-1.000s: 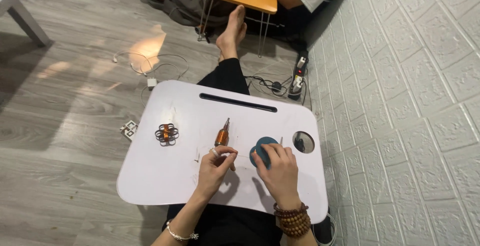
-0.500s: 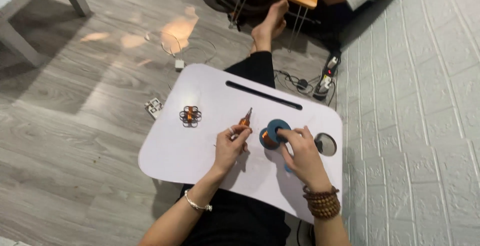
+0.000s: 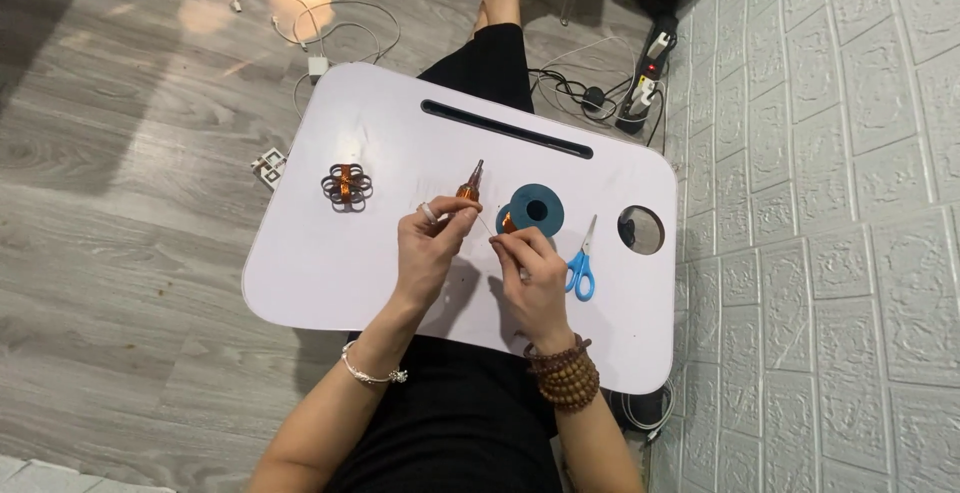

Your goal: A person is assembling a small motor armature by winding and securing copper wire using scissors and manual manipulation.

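- left hand is pinched shut, thumb and forefinger closed on what looks like a fine wire; too thin to be sure of it; there's a ring on one finger and a silver bracelet on that wrist
- right hand is also pinched, fingertips closed at the other end of that strand; wooden bead bracelets wrapped round the wrist
- the wire runs short and roughly left-to-right between the two hands, so its long axis crosses the gap between them; both pinch it, neither is really nearer
- spool sits just beyond the right hand, nearly touching the fingertips; flat teal disc with a hole in the middle, coppery winding showing at its left edge; looks like smooth plastic
- a small orange tool with a metal tip lies just past the left fingertips, pointing away from the person
- scissors just right of the right hand; blue plastic handles, blades pointing away
- a loopy flower-shaped wire piece, dark loops with a copper middle, well off to the left of the left hand
- worktop is a smooth white lap tray with rounded corners, a slot along the far edge and a round hole on the right
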